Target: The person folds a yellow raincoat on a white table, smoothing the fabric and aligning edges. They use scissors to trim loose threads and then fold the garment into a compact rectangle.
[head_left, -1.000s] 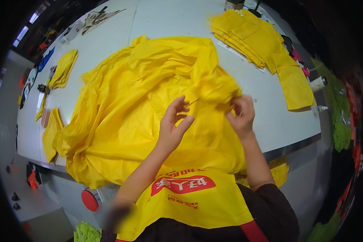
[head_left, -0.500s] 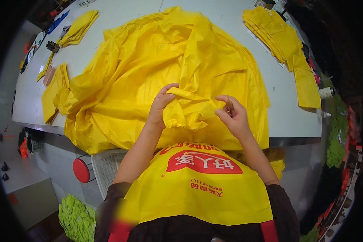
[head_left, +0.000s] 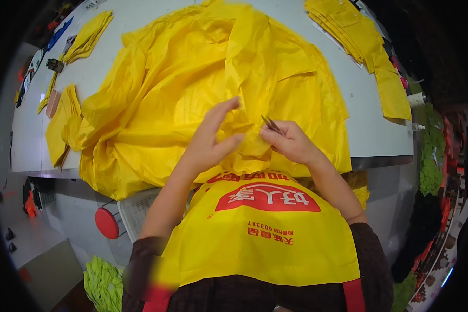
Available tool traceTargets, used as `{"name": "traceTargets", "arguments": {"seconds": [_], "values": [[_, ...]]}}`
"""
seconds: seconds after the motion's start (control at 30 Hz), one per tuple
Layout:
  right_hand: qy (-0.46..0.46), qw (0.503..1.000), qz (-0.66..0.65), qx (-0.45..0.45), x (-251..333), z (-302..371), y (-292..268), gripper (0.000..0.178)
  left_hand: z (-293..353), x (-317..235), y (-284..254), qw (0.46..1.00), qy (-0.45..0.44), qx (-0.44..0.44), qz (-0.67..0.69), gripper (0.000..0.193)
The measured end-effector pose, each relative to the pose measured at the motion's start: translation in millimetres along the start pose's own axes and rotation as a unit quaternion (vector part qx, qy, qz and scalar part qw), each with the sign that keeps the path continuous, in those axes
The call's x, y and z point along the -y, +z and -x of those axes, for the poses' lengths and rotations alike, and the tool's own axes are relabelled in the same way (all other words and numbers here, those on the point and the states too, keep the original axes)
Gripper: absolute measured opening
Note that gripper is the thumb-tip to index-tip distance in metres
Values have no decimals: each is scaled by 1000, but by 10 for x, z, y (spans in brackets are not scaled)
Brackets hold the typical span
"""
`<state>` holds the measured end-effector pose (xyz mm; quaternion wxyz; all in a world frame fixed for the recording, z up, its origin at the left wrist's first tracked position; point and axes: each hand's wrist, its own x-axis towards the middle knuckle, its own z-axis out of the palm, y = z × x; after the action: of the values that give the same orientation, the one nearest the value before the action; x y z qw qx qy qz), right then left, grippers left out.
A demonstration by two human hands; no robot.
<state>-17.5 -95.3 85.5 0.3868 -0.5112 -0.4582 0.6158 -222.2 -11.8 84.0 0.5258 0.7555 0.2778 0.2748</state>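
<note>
A large yellow garment of thin, crinkled fabric lies spread and rumpled over the table, its near edge hanging down in front of me. Above a bunched part of it, my left hand is open, thumb and fingers apart and nothing between them. To the right, my right hand is closed on small dark metal thread snips, whose two narrow tips point up and left. The yellow cloth lies just below those fingers; whether they also pinch it I cannot tell.
The white table carries folded yellow pieces at right and another yellow stack at far left. A white thread cone stands by the right edge. Below left are a red stool and a white basket.
My left hand has let go of the gathered yellow fabric and opened. My right hand has moved slightly left, and thread snips now show in it. The bunched cloth has dropped.
</note>
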Motion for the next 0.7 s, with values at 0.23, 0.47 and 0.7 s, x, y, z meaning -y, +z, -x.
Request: {"name": "traceTargets", "arguments": {"seconds": [0.23,0.47,0.7], "values": [[20,1000,14,-20,220,26,-88,20,34,88,96,929,-169,9,329,15],[64,989,-127,45,-12,-24,-252,18,113,110,107,863,-212,10,458,15],[-153,972,134,-121,93,-39,-104,21,82,-18,92,895,-230,-27,381,20]]}}
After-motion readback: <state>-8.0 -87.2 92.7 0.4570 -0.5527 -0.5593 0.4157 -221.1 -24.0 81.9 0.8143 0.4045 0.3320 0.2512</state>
